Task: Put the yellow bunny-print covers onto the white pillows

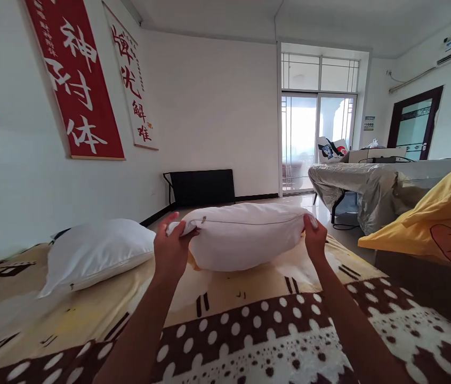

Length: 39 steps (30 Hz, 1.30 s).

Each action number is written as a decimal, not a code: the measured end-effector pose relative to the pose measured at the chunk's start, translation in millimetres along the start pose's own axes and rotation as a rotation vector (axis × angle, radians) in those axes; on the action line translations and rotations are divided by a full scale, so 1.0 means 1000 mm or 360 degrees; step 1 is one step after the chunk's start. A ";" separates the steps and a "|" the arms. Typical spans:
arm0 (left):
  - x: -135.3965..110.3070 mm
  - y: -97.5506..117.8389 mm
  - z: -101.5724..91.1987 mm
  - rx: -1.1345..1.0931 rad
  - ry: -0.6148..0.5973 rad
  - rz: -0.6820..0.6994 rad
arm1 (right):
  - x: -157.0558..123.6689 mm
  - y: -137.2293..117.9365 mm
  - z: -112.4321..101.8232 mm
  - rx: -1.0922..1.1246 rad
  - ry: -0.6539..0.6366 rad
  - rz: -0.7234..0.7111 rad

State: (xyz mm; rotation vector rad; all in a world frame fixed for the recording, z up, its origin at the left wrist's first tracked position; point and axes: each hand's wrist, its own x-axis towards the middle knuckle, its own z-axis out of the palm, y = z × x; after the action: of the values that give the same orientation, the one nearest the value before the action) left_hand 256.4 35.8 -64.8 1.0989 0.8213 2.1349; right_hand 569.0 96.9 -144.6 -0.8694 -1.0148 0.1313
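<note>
Polka-dotted blanket (225,301) lies beneath a white zippered cushion (245,245), whose near-side corners the left hand (172,245) and right hand (315,237) pinch; I'd worry that uneven tugging could slip one corner loose or strain the zip (203,219).

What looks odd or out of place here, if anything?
One thing: the black panel by the far wall stands on its long edge, rather like a tabletop tipped sideways. The white pillow held by the left hand and right hand shows no visible damage.
</note>
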 end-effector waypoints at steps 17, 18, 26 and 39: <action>-0.035 -0.033 -0.059 0.0944 0.0412 0.0537 | -0.015 0.076 -0.040 0.0781 -0.0639 0.0615; -0.034 -0.034 -0.058 0.0866 0.0362 0.0579 | -0.015 0.080 -0.045 0.0816 -0.0759 0.0584; -0.038 -0.044 -0.053 0.0079 -0.0104 0.0265 | -0.009 0.046 -0.045 0.0870 -0.0578 0.0482; -0.078 -0.068 -0.021 0.1239 -0.1495 0.0284 | -0.094 -0.031 0.020 0.0382 -0.1628 -0.0041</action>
State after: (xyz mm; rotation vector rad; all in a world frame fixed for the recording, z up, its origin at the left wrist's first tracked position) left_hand 291.8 16.1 -162.7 2.3579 1.0846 1.1008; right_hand 493.2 42.9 -182.8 -0.5411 -1.9075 0.7115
